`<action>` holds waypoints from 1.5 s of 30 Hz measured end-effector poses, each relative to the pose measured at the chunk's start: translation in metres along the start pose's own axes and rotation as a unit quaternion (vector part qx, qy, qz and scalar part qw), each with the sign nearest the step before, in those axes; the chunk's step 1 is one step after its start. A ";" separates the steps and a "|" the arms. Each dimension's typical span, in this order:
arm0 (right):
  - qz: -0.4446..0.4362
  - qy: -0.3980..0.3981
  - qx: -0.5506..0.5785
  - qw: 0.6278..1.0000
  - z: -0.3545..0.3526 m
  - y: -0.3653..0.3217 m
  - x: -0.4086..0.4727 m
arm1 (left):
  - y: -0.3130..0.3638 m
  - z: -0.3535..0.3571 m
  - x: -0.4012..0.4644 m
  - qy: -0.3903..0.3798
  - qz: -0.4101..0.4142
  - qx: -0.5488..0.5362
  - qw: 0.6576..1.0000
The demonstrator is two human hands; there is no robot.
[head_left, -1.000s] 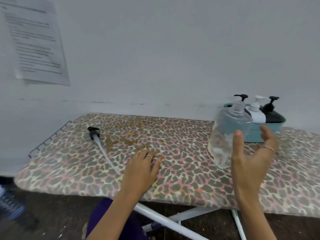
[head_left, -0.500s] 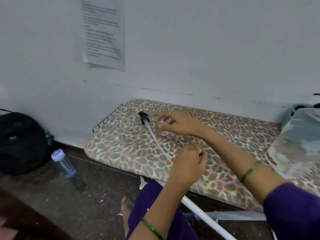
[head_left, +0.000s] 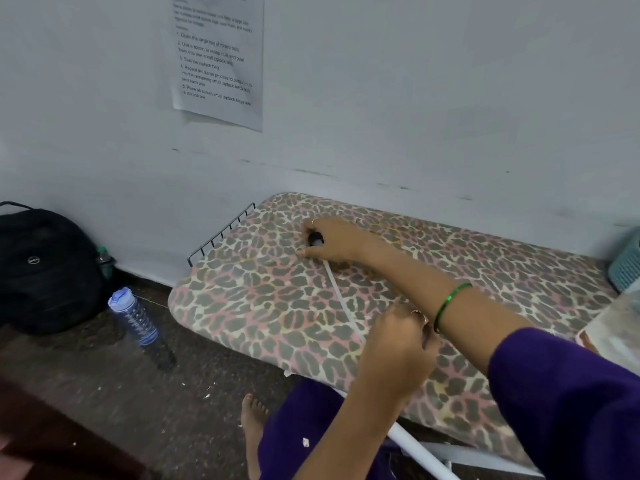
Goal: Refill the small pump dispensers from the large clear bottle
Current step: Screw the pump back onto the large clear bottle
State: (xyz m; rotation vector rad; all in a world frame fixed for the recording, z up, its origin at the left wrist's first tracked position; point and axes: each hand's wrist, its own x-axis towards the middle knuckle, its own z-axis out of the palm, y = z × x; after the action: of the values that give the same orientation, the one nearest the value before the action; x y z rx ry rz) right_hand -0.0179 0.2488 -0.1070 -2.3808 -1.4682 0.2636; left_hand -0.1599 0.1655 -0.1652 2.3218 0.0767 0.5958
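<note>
Right hand (head_left: 332, 240) grabs pump head (head_left: 315, 239).
Fingers curl around the black cap, tube (head_left: 341, 299) trailing behind them, probably to refit it; left hand (head_left: 398, 344) fingers can't tell.

We see soft, even, rather dim indoor light with no glare and only faint shadows. The wall (head_left: 415, 98) reads flat grey-blue. Straight lines bow toward the frame's edges. The lower left corner is dark and blurred; the lower right sleeve (head_left: 571, 403) looks soft.
</note>
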 end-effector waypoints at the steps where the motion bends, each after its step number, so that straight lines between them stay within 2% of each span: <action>1: 0.015 0.031 0.010 0.999 0.002 0.003 0.000 | 0.000 0.001 0.000 0.007 0.007 0.005 1.000; 5: 0.085 0.192 0.076 0.975 -0.008 0.025 -0.013 | -0.001 0.005 -0.002 -0.007 0.046 0.055 0.997; 8: 0.115 0.329 0.103 0.932 -0.042 0.034 -0.032 | -0.003 0.005 -0.002 -0.023 0.051 0.076 0.996; 11: 0.106 0.448 0.108 0.881 -0.088 0.030 -0.065 | -0.006 0.005 -0.004 -0.019 0.052 0.070 0.996; 17: 0.006 0.644 0.125 0.755 -0.163 -0.007 -0.181 | 0.000 0.000 -0.005 -0.044 0.055 0.079 0.994; 21: -0.060 0.751 0.087 0.651 -0.212 -0.025 -0.273 | 0.004 -0.001 -0.004 -0.060 0.037 0.087 0.994; 24: -0.053 0.814 0.061 0.575 -0.244 -0.023 -0.339 | 0.008 -0.003 -0.003 -0.070 0.018 0.095 0.993; 27: -0.030 0.848 0.061 0.526 -0.260 -0.013 -0.390 | 0.009 -0.003 -0.001 -0.088 0.002 0.115 0.989; 30: 0.005 0.852 0.032 0.523 -0.257 -0.001 -0.412 | 0.008 -0.002 0.001 -0.096 -0.004 0.132 0.987; 36: 0.065 0.832 -0.017 0.551 -0.236 0.016 -0.414 | 0.007 -0.001 0.002 -0.099 -0.004 0.139 0.985; 41: 0.074 0.825 -0.003 0.560 -0.231 0.023 -0.408 | 0.008 -0.001 0.002 -0.108 -0.012 0.144 0.984; 45: 0.075 0.808 -0.011 0.585 -0.226 0.026 -0.399 | 0.011 -0.001 0.003 -0.121 -0.028 0.153 0.980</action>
State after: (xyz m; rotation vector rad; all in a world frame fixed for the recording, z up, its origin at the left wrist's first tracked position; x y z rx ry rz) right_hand -0.1032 -0.1584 0.0873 -1.4616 -0.2579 -1.4874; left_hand -0.1589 0.1590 -0.1559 2.6626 0.1258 0.2841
